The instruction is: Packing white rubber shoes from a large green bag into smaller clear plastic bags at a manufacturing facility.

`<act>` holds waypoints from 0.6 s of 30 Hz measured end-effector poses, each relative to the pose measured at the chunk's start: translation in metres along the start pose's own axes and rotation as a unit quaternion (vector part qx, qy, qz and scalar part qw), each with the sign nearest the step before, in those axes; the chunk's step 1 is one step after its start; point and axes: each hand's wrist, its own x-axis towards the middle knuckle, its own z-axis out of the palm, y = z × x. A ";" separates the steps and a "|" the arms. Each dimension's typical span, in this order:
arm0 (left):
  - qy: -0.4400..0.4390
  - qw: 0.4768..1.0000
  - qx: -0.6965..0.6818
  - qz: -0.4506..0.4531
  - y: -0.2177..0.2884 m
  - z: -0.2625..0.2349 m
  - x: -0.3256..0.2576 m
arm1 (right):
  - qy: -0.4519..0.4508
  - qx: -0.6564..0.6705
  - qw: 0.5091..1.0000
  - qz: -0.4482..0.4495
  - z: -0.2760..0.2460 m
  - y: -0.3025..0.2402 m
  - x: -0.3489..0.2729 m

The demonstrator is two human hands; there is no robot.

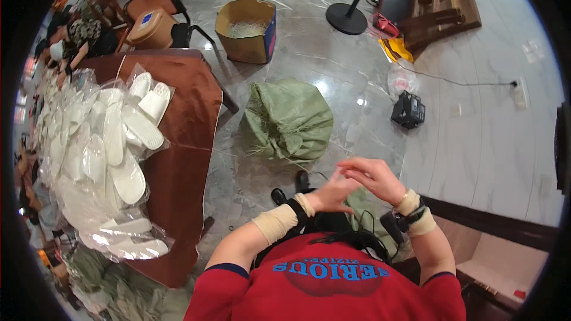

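Hands meet empty at centre, left hand [331, 195] and right hand [373, 179] fingertips touching, grasping nothing; nearest, the green sack [289, 120] looks soft, bulky, best gripped at its gathered neck.

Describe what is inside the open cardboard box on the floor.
The cardboard box holds a heap of pale, stringy shreds, seen through its open top. Whatever lies beneath that heap is covered and cannot be seen.

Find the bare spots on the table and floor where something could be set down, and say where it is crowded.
The table is bare along its right strip of brown cloth; its left is heaped with bagged white slippers. The floor is open between the green sack, cardboard box and black case. Both hands hold nothing.
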 end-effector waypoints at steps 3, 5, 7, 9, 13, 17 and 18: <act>-0.124 0.961 -0.232 -0.080 0.036 -0.018 0.016 | 0.030 0.014 0.997 0.065 -0.039 0.010 -0.051; 0.002 0.951 -0.287 -0.116 0.030 -0.061 0.000 | -0.007 0.049 0.990 0.134 -0.065 0.021 -0.076; 0.057 0.966 -0.151 -0.200 0.045 -0.102 0.004 | -0.029 -0.005 0.995 0.090 -0.072 0.043 -0.075; 0.057 0.969 -0.062 -0.233 0.062 -0.118 0.021 | -0.035 -0.089 0.994 -0.047 -0.081 0.068 -0.056; 0.137 0.968 -0.146 -0.152 0.083 -0.111 0.101 | -0.032 -0.224 0.961 -0.162 -0.108 0.108 -0.031; 0.230 0.849 -0.395 -0.266 0.112 -0.121 0.193 | -0.136 -0.376 0.883 -0.245 -0.123 0.127 -0.034; 0.321 0.808 -0.427 -0.246 0.101 -0.126 0.212 | -0.138 -0.386 0.866 -0.286 -0.128 0.122 -0.040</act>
